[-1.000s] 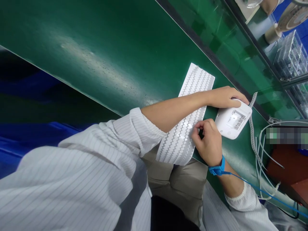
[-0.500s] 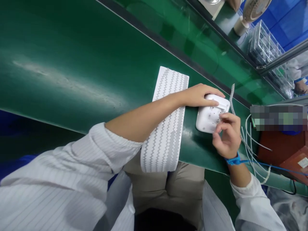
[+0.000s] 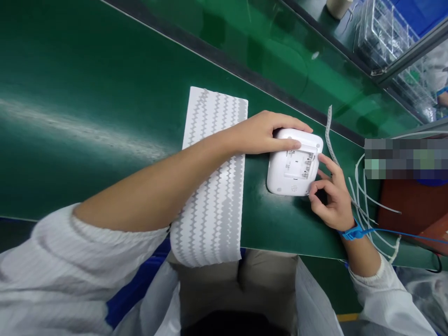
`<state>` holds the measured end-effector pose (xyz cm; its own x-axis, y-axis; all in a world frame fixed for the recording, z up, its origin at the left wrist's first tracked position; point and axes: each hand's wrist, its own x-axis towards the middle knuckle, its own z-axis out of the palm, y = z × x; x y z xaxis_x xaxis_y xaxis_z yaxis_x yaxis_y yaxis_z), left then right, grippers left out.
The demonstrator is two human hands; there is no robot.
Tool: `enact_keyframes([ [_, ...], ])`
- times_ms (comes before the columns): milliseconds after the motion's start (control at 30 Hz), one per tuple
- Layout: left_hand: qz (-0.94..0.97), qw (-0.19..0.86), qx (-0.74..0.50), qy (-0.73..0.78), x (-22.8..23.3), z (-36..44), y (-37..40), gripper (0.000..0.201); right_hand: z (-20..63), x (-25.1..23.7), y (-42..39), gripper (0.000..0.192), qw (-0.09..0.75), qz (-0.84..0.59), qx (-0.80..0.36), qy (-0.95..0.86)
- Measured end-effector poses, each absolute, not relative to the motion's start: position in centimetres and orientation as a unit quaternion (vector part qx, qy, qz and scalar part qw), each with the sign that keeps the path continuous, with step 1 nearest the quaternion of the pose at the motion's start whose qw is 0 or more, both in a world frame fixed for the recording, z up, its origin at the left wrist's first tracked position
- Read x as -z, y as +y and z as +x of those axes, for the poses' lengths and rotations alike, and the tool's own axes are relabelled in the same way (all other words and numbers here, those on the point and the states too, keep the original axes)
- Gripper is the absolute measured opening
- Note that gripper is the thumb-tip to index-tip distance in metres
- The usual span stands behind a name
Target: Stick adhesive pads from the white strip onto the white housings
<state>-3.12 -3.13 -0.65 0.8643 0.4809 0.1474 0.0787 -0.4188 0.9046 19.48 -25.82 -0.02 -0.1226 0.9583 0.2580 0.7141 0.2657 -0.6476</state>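
My left hand (image 3: 266,133) lies flat over the upper left edge of the white device (image 3: 294,163), fingers spread along its top, pressing it down on the green belt (image 3: 105,93) rather than closing around it. The device sits right of centre in the frame, underside up, with a recessed compartment and a small speaker grille visible on that face.

My right hand (image 3: 331,196) is at the device's right edge. Its fingers are curled, with the index fingertip touching the right rim. I cannot tell whether anything small is pinched between thumb and fingers. A blue wrist strap (image 3: 353,232) circles this wrist, and its blue cord runs off to the right of the frame.

My left forearm crosses a white backing sheet (image 3: 213,186) printed with grey zigzag rows. The sheet lies left of the device and hangs over the near belt edge at lower centre.

A narrow zigzag strip (image 3: 328,133) lies just right of the device. White cables (image 3: 367,205) loop beyond it at the right.
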Motion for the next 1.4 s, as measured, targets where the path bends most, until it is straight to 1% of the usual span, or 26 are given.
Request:
enact_keyframes([
  [133, 0.819, 0.511, -0.194, 0.173, 0.6, -3.2, -3.2, 0.059, 19.3, -0.2, -25.9, 0.005, 0.314, -0.587, -0.186, -0.723],
  [300, 0.819, 0.511, -0.193, 0.175, 0.5, -3.2, -3.3, 0.058, 19.0, -0.3, -25.9, 0.007, 0.32, -0.583, -0.183, -0.724],
  [667, 0.825, 0.5, -0.194, 0.177, 0.5, -3.2, -3.3, 0.058, 18.6, -0.6, -26.0, 0.01, 0.299, -0.589, -0.142, -0.737],
  [833, 0.824, 0.501, -0.192, 0.18, 0.4, -3.2, -3.4, 0.058, 18.3, -0.7, -26.1, 0.008, 0.283, -0.606, -0.129, -0.732],
  [1133, 0.823, 0.503, -0.2, 0.172, 0.6, -3.1, -3.2, 0.056, 17.4, -0.5, -25.9, 0.008, 0.296, -0.62, -0.108, -0.718],
  [1400, 0.823, 0.504, -0.201, 0.169, 0.6, -3.0, -3.2, 0.056, 17.4, -0.6, -26.0, 0.012, 0.313, -0.617, -0.13, -0.711],
])
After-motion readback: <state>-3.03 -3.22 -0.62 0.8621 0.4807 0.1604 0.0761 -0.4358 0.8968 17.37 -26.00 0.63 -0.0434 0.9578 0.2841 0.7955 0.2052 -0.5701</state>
